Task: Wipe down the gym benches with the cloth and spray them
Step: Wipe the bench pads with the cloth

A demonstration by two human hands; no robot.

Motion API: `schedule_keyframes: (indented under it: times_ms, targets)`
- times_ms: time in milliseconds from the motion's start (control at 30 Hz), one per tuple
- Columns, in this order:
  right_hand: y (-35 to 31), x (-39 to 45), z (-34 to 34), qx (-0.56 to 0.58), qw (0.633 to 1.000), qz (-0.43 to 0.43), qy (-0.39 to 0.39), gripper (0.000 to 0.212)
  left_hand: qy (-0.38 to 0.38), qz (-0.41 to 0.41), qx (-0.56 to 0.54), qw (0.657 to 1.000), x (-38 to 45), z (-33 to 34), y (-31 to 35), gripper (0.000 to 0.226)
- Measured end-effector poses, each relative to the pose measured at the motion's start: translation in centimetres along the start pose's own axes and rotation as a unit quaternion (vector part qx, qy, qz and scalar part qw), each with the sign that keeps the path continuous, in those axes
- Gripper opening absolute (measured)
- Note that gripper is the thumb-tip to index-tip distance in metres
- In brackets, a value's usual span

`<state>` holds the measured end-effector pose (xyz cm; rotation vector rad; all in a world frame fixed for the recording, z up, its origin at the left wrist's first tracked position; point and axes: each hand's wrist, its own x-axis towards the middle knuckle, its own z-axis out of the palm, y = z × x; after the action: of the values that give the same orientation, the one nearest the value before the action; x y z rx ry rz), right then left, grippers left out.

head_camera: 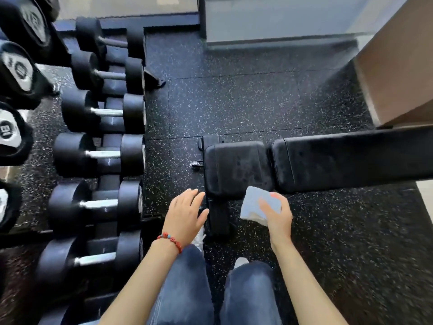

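**Cloth ready at the near edge of the bench seat**

Standing at the seat end of a black gym bench, the person looks down past both forearms. Well to the left of the left hand [185,211], a rack of dumbbells [98,111] runs up the frame. That left hand, with a red bead bracelet [169,240] at the wrist, is released: fingers straight and spread, holding nothing, hovering just left of the bench frame over the speckled floor [257,97]. Whether its fingertips touch the frame cannot be told.

Just ahead of and between the 2 hands lies the seat pad [236,167], its surface showing a dull, patchy sheen that may be spray or wipe marks. Beyond the right hand [277,215] and off to its right, the long back pad [351,158] stretches away, apart from the seat by a narrow gap.

The right hand is grasping a folded pale blue cloth [254,204], fingers over its top, held at the seat pad's near right corner; contact with the pad is unclear. No spray bottle is in view.

Judged from this, the step in hand is the wiping of this bench, with the cloth about to meet the seat. The next move calls for pressing the cloth flat onto the pad and sweeping across it, then along the back pad.
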<state>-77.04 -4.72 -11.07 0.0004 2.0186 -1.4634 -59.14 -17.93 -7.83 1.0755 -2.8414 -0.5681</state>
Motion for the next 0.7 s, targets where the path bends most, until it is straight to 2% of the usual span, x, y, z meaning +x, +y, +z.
schedule_keyframes:
  times_ms: [133,267,567,700]
  targets:
    - [1.3,3.3,3.5,0.000,0.999,0.025,0.022,0.026,-0.022,0.043,0.006,0.999,4.7,2.4,-3.0,0.048]
    - [2.9,7.1,6.4,-0.021,0.999,0.010,0.028,0.027,-0.043,0.052,-0.010,0.998,8.7,6.0,-5.1,0.044]
    - [11.3,17.1,10.0,-0.071,0.997,-0.026,-0.020,0.036,-0.074,0.034,-0.030,0.996,14.1,18.3,-8.4,0.045]
    - [14.9,19.7,9.7,-0.183,0.982,-0.044,-0.033,0.043,-0.054,0.042,-0.015,0.998,15.9,23.2,-9.0,0.051]
